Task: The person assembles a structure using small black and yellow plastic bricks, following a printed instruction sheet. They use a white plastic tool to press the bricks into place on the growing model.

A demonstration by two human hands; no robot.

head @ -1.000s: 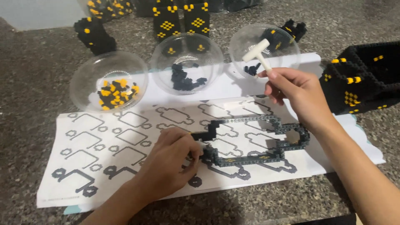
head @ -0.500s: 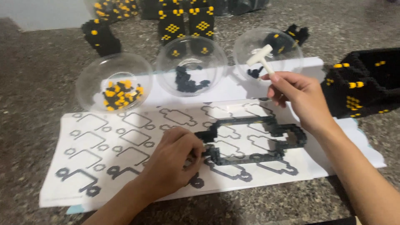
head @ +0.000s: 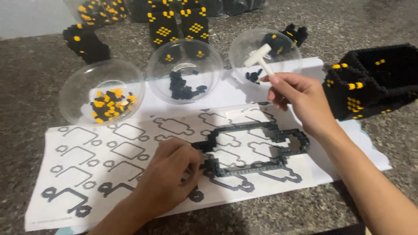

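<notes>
1. Across the whole frame runs a speckled stone counter (head: 35, 61), and on it lies a white instruction sheet (head: 109, 174) printed with outline diagrams.
2. At the right edge stands a black block box (head: 374, 80) dotted with yellow; more black-and-yellow builds (head: 176, 19) crowd the top of the frame.
3. Upper middle, three clear bowls sit in a row: the left bowl (head: 69, 93) holds yellow and black bits, the middle bowl (head: 156, 69) black bits, the right bowl (head: 237, 54) only a few.
4. Centre frame, the black block frame (head: 257, 169) lies flat on the sheet.
5. The left hand (head: 167, 174) is curled over the frame's left end, fingers pinching there; whether a loose piece is under them I cannot quite tell.
6. The right hand (head: 300, 98), raised above the frame, is closed on the handle of a small white hammer (head: 260, 61).
7. To do this well, I'd judge the left hand should keep the frame flat and steady, and the hammer should tap squarely and lightly.
</notes>
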